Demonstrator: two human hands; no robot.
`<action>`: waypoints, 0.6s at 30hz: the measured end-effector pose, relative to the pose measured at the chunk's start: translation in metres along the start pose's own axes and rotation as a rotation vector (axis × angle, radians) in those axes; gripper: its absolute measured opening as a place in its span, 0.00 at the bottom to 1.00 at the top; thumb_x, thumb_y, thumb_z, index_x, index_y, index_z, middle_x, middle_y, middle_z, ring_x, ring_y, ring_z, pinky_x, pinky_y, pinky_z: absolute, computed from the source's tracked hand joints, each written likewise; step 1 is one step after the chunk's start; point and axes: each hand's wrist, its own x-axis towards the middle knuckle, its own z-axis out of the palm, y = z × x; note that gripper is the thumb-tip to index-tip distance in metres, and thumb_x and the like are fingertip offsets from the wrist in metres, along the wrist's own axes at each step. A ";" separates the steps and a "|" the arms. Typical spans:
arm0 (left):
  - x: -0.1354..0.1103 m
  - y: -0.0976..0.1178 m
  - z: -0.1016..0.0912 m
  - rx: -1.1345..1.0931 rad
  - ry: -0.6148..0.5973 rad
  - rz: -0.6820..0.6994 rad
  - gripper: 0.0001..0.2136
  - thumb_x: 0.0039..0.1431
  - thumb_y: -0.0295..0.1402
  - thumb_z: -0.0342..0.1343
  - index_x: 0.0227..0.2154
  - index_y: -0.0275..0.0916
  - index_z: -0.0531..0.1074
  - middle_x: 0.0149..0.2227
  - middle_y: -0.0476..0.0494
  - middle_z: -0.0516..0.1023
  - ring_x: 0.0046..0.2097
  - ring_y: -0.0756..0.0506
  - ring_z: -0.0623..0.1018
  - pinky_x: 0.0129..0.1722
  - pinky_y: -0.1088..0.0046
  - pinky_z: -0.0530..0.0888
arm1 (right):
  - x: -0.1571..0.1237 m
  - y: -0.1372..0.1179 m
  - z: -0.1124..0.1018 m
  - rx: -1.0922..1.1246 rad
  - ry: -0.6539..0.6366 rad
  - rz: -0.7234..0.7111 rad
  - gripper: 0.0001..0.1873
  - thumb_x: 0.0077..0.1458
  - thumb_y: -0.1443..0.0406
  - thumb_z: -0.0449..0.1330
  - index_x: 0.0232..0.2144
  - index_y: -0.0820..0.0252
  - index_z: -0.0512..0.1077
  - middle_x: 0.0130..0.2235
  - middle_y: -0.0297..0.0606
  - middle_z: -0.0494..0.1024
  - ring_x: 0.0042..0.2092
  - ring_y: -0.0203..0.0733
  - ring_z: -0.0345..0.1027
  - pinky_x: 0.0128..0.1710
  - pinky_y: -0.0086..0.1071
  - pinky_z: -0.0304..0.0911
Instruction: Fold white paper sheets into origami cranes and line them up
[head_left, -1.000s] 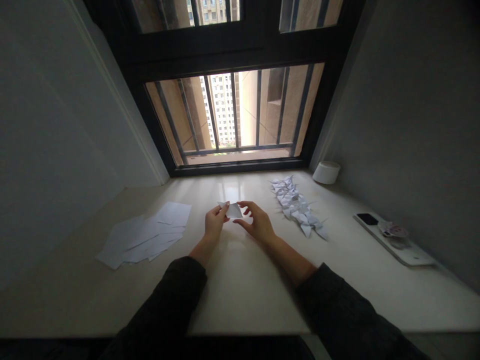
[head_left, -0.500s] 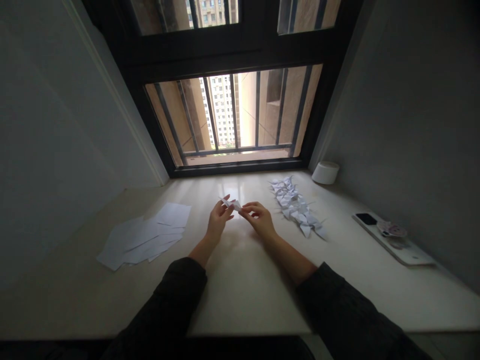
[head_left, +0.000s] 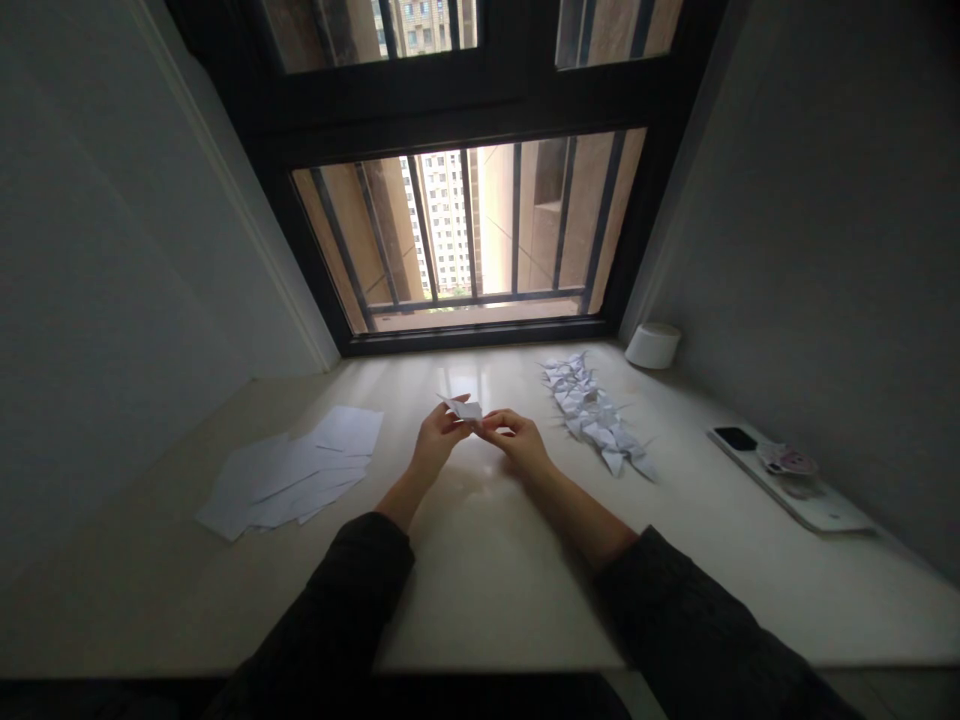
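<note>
Between my two hands is a small folded white paper piece (head_left: 468, 410), with a thin point sticking out at its left end. My left hand (head_left: 439, 437) is closed on its left side. The fingers of my right hand (head_left: 516, 437) pinch its lower right corner. Both hands are just above the pale sill, in front of the window. To the right lies a row of several folded paper cranes (head_left: 592, 408). On the left, flat white paper sheets (head_left: 300, 470) overlap in a loose spread.
A white phone (head_left: 817, 500) with a round decorated grip lies on the right of the sill (head_left: 495, 580). A white cylindrical object (head_left: 652, 345) stands in the back right corner. The dark-framed window (head_left: 472, 340) closes off the back, with walls on both sides.
The folded paper has turned, so a broader face of it shows. The fingers of both hands have shifted slightly around it, and my right hand sits a little lower.
</note>
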 end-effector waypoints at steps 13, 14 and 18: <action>0.006 0.009 -0.012 0.122 -0.111 -0.031 0.26 0.37 0.31 0.68 0.43 0.34 0.70 0.35 0.41 0.78 0.36 0.44 0.78 0.44 0.61 0.72 | 0.004 -0.004 -0.009 -0.100 0.049 -0.183 0.13 0.42 0.53 0.65 0.26 0.56 0.77 0.32 0.38 0.73 0.33 0.39 0.67 0.28 0.31 0.62; 0.005 0.010 -0.012 0.131 -0.126 -0.038 0.26 0.37 0.31 0.68 0.42 0.34 0.70 0.36 0.41 0.78 0.36 0.43 0.78 0.44 0.60 0.71 | 0.002 -0.008 -0.009 -0.158 0.083 -0.255 0.12 0.45 0.54 0.64 0.27 0.55 0.77 0.33 0.38 0.73 0.35 0.40 0.67 0.30 0.32 0.63; 0.003 0.015 -0.013 0.143 -0.199 -0.071 0.24 0.38 0.31 0.67 0.42 0.34 0.71 0.36 0.40 0.78 0.37 0.44 0.78 0.44 0.62 0.71 | -0.006 -0.021 -0.012 -0.458 0.142 -0.507 0.06 0.52 0.60 0.59 0.32 0.52 0.75 0.39 0.40 0.73 0.43 0.44 0.65 0.41 0.39 0.63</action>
